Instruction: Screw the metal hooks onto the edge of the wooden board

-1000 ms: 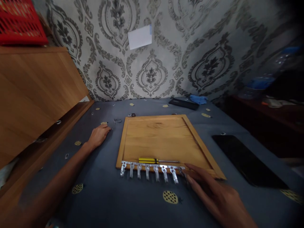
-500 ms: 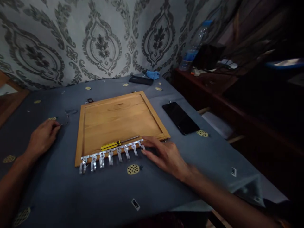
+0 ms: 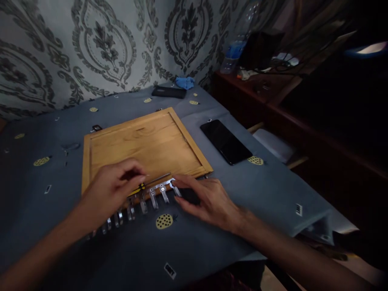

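A metal hook rail (image 3: 163, 189) with several hooks lies along the near edge of a framed wooden board (image 3: 139, 145). Thumb and fingers of my right hand (image 3: 209, 200) grip the rail's right end. My left hand (image 3: 113, 186) is over the near part of the board, thumb and fingertips pinched together. A tiny light bit shows at the fingertips, too small to name. Below that hand lies a screwdriver (image 3: 157, 178) with a yellow and black handle, partly hidden. The left hand also covers part of the rail's left half.
A black phone (image 3: 226, 141) lies right of the board. At the back are a dark flat case (image 3: 169, 92) and a blue cloth (image 3: 184, 83). Small metal bits (image 3: 66, 153) lie to the left. A water bottle (image 3: 233, 54) stands on the dark red cabinet (image 3: 239, 97).
My left hand has moved right, from beside the small bits on the tablecloth to above the board and screwdriver. My right hand stays at the rail's end. The view has shifted somewhat.
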Tool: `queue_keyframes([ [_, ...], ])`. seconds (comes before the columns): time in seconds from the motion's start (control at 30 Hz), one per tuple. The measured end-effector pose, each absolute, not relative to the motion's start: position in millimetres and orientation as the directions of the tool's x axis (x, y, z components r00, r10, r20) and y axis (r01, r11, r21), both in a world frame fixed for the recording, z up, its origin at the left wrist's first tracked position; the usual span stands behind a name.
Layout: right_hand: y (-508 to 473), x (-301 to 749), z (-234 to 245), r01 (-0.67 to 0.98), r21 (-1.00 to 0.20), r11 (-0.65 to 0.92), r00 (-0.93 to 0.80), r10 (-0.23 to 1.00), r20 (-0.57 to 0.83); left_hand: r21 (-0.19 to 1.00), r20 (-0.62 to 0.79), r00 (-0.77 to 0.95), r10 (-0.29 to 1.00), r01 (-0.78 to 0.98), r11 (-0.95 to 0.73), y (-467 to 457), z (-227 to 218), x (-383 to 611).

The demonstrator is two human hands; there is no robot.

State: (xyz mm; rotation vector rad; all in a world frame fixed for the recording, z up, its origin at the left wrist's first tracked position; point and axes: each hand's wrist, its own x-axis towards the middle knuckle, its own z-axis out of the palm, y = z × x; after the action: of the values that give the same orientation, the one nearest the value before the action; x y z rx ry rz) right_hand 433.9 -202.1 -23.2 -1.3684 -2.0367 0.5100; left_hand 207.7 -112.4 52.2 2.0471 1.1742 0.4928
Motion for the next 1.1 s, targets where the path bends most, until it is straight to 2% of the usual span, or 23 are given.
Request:
queue_keyframes([
  [0.07,-202,434,-23,0.684,-0.620,0.385,-0.272,0.923,0.273,0.767,-0.147,0.608,0.780,0.568,-0.298,-108,48,228],
  [0.13,-202,435,-22,0.690,-0.612,0.387,-0.277,0.922,0.271,0.789,-0.186,0.658,0.729,0.542,-0.289,-103,43,240],
  [0.47,-200,437,-26,0.667,-0.607,0.432,-0.311,0.902,0.301,0.847,-0.239,0.690,0.683,0.493,-0.202,-97,30,245],
  [0.73,-200,436,-27,0.684,-0.583,0.439,-0.300,0.897,0.323,0.802,-0.188,0.710,0.679,0.510,-0.311,-104,26,248],
  [0.97,-200,433,-27,0.682,-0.603,0.414,-0.288,0.910,0.300,0.843,-0.226,0.706,0.672,0.487,-0.229,-103,31,248],
  [1.1,-201,433,-26,0.694,-0.600,0.398,-0.289,0.917,0.275,0.817,-0.246,0.713,0.656,0.518,-0.256,-103,32,250],
])
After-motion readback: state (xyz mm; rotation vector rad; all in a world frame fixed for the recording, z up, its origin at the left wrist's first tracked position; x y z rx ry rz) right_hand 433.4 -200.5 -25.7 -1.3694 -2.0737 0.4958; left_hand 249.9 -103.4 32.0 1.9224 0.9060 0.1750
